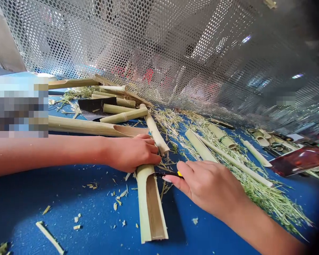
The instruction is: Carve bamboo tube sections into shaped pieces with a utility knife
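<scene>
My left hand (138,152) is closed over the upper end of a bamboo piece (145,209) that lies on the blue table (90,212). The lower part of this piece is cut open lengthwise, so its brown hollow inside shows. In my right hand (210,184) is a knife (167,174) with a thin dark blade and a bit of yellow at the grip. Its blade touches the bamboo at the top of the opening, just below my left fingers. Most of the handle is hidden in my right fist.
Behind my hands lie several bamboo pieces (124,115) and heaps of green shavings (266,198). A bottle of dark red liquid (300,161) lies at the right. A perforated metal screen (154,46) runs along the back. Small chips (77,226) are scattered at the front left.
</scene>
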Motion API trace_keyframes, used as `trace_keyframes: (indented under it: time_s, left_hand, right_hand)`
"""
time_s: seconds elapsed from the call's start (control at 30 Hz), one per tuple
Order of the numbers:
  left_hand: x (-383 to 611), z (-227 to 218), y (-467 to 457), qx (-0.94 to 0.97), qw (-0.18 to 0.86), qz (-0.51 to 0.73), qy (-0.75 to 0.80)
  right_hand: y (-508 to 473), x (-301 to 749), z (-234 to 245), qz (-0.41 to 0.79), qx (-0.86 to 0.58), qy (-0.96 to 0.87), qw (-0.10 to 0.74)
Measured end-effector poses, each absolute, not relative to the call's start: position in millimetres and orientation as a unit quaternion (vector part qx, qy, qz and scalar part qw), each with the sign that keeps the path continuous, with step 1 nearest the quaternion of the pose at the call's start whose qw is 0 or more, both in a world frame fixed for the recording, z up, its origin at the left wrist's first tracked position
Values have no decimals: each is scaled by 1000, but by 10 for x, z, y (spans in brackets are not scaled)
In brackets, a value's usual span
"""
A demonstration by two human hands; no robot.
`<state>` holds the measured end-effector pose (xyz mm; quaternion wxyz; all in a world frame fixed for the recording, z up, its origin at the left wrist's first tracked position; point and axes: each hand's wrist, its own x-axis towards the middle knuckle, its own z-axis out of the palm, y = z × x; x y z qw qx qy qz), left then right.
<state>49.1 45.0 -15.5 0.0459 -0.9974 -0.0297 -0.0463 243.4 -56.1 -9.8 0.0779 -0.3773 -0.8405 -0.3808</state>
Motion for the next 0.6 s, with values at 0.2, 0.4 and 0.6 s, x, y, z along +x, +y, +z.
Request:
trace_keyframes:
  time_s: [0.2, 0.4, 0.6]
  left_hand:
    - [527, -124, 458, -998, 59, -19, -32]
    - [517, -97, 437, -998, 57, -14, -33]
    - [498, -143, 452, -997, 53, -52, -23]
  right_hand:
    - [-524, 2455, -66, -282, -396, -873, 18]
    - [-478, 2502, -79, -331, -368, -864, 96]
    - [-542, 2449, -121, -386, -386, -832, 100]
